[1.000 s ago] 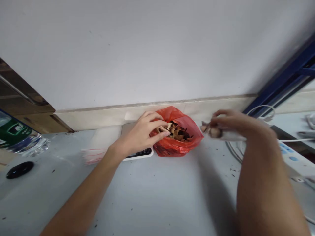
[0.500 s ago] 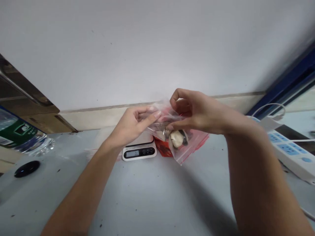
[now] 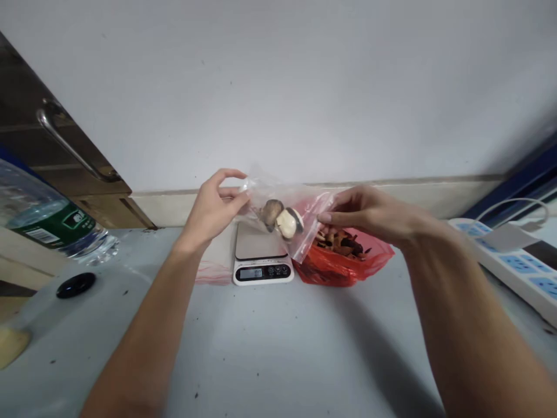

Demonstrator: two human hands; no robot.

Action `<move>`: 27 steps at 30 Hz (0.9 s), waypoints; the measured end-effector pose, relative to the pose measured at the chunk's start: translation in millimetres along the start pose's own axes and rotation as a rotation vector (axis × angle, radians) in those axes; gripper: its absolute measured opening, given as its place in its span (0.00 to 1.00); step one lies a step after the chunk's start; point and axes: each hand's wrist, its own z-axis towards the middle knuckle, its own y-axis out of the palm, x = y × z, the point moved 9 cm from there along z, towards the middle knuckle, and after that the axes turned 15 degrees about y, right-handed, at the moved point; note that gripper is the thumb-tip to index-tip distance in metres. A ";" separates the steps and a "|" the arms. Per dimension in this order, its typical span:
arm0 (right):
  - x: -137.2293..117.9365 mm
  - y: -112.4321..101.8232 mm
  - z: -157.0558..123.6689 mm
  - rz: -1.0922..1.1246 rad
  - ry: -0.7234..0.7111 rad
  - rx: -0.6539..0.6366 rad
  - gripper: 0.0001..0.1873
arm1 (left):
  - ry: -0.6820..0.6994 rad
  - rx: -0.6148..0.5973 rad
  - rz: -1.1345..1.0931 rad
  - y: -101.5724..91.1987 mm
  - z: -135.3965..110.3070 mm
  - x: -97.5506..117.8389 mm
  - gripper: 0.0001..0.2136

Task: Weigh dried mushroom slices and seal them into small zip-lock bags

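Between my hands a clear zip-lock bag [image 3: 311, 238] is stretched out, tilted, above a kitchen scale [image 3: 261, 247]. Inside it lie a brown rounded piece [image 3: 271, 212] and a pale piece with a dark edge [image 3: 287, 224], which look like mushrooms. My left hand [image 3: 220, 203] pinches the bag's left end between thumb and fingers. The right end, by the zip strip, is gripped by my right hand [image 3: 354, 212]. The scale's display seems to read 0.0. Behind and below my right hand, a red plastic bag [image 3: 331, 270] stands open with brown dried pieces [image 3: 343, 242] in it.
Left of the scale lie flat clear bags with red strips [image 3: 213, 273]. Farther left are a large water bottle [image 3: 65, 220] and a black oval object [image 3: 76, 285]. A white power strip [image 3: 517, 264] with a cable lies at the right. A wall rises behind the table.
My hands have moved apart, spreading the zip-lock bag, and my right hand has shifted to its right end. More of the scale and the red bag now shows; the view has shifted.
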 end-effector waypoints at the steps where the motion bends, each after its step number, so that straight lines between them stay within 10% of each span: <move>1: -2.3 3.5 1.7 0.005 -0.009 0.010 0.22 | 0.051 0.011 0.135 -6.4 0.7 5.2 0.19; 4: -13.9 18.2 6.0 0.004 -0.072 0.010 0.24 | 0.253 -0.072 0.356 -3.7 -0.3 30.4 0.13; 10: -21.1 38.2 11.1 0.058 -0.077 0.017 0.24 | 0.211 -0.712 0.117 62.5 -27.2 37.9 0.11; 27: -22.9 45.5 7.9 0.167 -0.128 -0.085 0.18 | 0.224 -0.648 -0.103 62.0 -22.1 35.6 0.08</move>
